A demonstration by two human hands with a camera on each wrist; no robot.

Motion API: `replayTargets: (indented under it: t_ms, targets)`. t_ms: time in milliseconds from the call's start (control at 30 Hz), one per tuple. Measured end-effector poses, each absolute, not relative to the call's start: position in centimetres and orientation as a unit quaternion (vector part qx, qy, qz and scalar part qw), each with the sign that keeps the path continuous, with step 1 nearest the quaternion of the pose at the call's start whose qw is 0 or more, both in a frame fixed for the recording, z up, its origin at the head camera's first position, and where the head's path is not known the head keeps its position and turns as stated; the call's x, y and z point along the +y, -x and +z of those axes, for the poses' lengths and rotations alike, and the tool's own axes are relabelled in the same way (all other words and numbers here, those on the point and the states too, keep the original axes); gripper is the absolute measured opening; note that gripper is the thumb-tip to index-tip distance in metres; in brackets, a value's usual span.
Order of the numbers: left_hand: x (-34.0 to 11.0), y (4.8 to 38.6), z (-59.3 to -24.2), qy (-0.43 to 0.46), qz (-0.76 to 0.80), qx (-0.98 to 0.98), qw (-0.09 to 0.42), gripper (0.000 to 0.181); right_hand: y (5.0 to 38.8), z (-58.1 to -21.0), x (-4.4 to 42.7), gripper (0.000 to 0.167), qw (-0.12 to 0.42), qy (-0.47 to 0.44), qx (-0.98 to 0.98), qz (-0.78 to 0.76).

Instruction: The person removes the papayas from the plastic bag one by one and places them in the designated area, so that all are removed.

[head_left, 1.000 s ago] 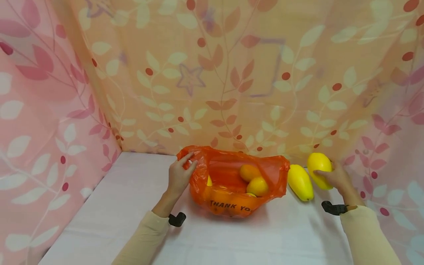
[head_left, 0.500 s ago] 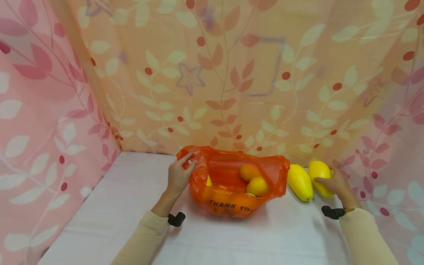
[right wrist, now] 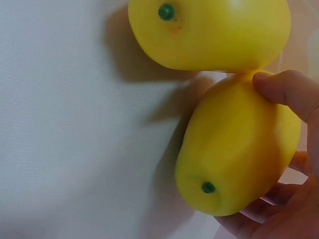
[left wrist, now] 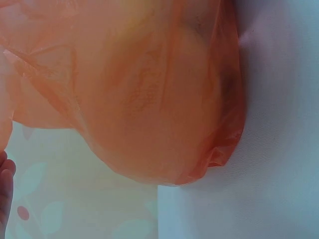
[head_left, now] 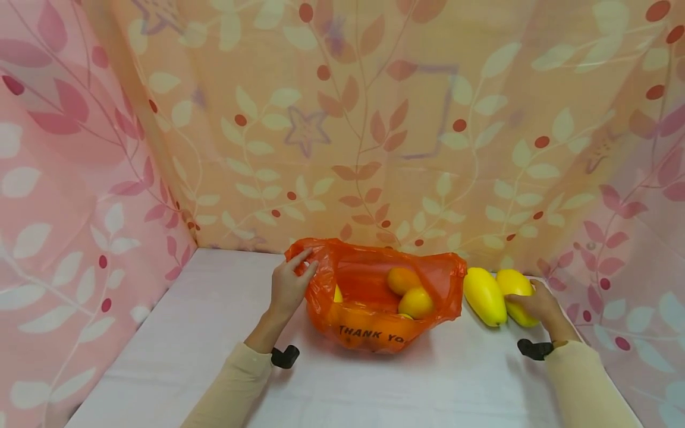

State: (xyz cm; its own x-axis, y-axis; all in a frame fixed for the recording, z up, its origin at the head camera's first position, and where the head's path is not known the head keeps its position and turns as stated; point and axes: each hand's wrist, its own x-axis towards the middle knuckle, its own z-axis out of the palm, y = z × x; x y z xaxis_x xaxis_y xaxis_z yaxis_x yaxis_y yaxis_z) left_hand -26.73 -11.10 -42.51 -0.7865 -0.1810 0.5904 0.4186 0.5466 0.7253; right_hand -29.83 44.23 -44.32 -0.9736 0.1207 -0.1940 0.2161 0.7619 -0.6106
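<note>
An orange-red plastic bag (head_left: pixel 369 333) printed with "THANK YOU" sits on the table with its mouth open. Two orange-yellow round fruits (head_left: pixel 416 304) and a bit of something yellow show inside it. My left hand (head_left: pixel 289 285) holds the bag's left rim; its fingertips (left wrist: pixel 5 184) barely enter the left wrist view. To the bag's right lies an elongated yellow fruit (head_left: pixel 484 297), papaya-like, with a green stem spot. Right beside it, a second yellow papaya-like fruit (right wrist: pixel 239 144) is gripped by my right hand (head_left: pixel 540 306), thumb on one side and fingers on the other.
The white-covered table (head_left: pixel 401 392) ends at a floral curtain (head_left: pixel 342 119) behind the bag. Pink floral curtains (head_left: pixel 80 238) stand at both sides. A black wrist camera (head_left: pixel 285 356) is strapped to each wrist.
My right hand has lowered the gripped yellow fruit onto the table beside the other one. The left hand and the bag have stayed in place.
</note>
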Motion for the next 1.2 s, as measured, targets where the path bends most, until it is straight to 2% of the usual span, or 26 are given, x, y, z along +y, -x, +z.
replayTargets:
  t_ms: [133, 500, 567, 800, 1200]
  targets:
    - [-11.0, 26.8, -42.7, 0.072, -0.469, -0.821, 0.318, 0.034, 29.7, -44.2, 44.4, 0.1, 0.094, -0.109, 0.932, -0.334]
    - [-11.1, 27.0, -42.7, 0.073, -0.468, -0.823, 0.314, 0.033, 29.5, -43.7, 44.0, 0.112, 0.102, -0.146, 0.913, -0.366]
    - [-11.1, 26.8, -42.6, 0.074, -0.468, -0.823, 0.313, 0.033, 29.5, -43.6, 44.0, 0.109, 0.095, -0.148, 0.914, -0.365]
    - [-11.1, 26.7, -42.7, 0.073, -0.473, -0.823, 0.306, 0.034, 29.1, -42.4, 43.4, 0.078, 0.054, -0.126, 0.913, -0.385]
    - [-10.9, 26.4, -42.4, 0.075, -0.472, -0.821, 0.311, 0.033, 29.1, -37.8, 41.7, 0.098, -0.026, -0.131, 0.898, -0.419]
